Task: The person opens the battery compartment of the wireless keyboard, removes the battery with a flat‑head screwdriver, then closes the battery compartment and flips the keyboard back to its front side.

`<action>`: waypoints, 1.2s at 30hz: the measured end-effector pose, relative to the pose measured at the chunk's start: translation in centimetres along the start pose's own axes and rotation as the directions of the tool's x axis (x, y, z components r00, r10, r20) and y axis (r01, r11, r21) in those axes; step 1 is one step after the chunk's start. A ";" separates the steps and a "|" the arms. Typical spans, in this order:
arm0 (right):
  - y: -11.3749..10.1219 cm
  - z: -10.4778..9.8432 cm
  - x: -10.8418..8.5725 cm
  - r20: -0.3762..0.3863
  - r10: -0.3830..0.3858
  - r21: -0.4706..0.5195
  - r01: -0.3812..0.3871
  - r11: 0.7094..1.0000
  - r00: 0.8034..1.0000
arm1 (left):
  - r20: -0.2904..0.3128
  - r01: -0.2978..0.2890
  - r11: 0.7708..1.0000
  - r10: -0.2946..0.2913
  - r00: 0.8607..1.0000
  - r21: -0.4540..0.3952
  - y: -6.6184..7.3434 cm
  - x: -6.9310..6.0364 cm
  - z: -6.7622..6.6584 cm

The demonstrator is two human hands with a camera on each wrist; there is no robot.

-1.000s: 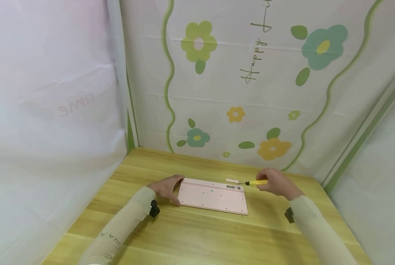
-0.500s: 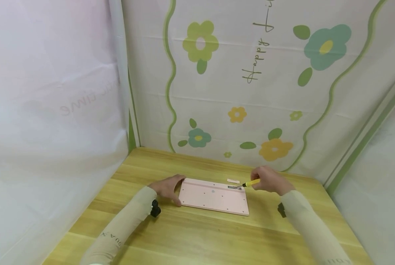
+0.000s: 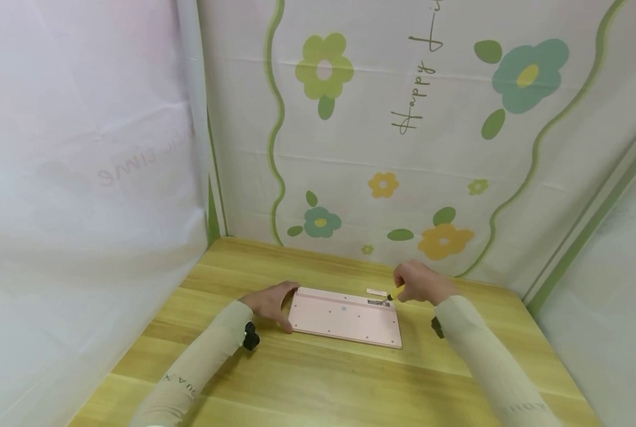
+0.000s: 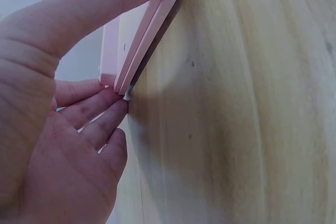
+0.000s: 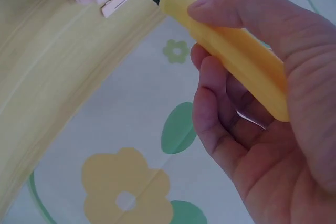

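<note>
A pink keyboard lies on the table with its screw-dotted underside up. Near its far right corner is an uncovered battery compartment. My left hand holds the keyboard's left end, thumb at the near corner and fingers at the far one; in the left wrist view the fingertips touch the pink edge. My right hand grips a screwdriver by its yellow handle. Its metal shaft points down at the compartment; whether the tip touches anything inside is too small to tell.
Just behind the keyboard lies a small pink cover. The wooden table ends at a hanging white cloth printed with flowers. More white cloth hangs at the left and right sides.
My right hand has moved left with the screwdriver and tilted it more steeply, bringing its shaft from beside the cover to over the compartment. The left hand and keyboard stay in place.
</note>
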State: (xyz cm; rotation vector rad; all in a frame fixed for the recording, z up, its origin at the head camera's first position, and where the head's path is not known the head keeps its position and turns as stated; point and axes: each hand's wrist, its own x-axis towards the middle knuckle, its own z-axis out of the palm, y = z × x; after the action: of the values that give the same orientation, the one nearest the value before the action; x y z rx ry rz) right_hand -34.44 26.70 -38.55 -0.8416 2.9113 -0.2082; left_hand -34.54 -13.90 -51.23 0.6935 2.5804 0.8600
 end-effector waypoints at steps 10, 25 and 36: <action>1.1 0.4 0.0 -0.029 0.018 0.054 -0.016 0.998 0.999 | -0.006 -0.001 1.000 0.001 1.000 0.006 -0.1 0.1 0.1; 6.0 2.9 -2.7 -0.045 0.125 0.379 -0.098 0.920 0.991 | -0.009 0.005 1.000 -0.005 1.000 -0.023 0.1 -0.2 0.2; 7.4 4.2 -3.7 -0.027 0.215 0.470 -0.177 0.865 0.976 | -0.013 -0.001 0.999 0.000 1.000 -0.047 0.2 -0.3 0.2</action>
State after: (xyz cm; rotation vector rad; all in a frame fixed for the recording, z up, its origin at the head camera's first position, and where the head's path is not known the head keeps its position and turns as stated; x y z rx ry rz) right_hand -34.63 34.49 -43.69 -0.4603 2.7936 -0.8969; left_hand -34.10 -13.82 -51.16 0.6773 2.5625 0.9251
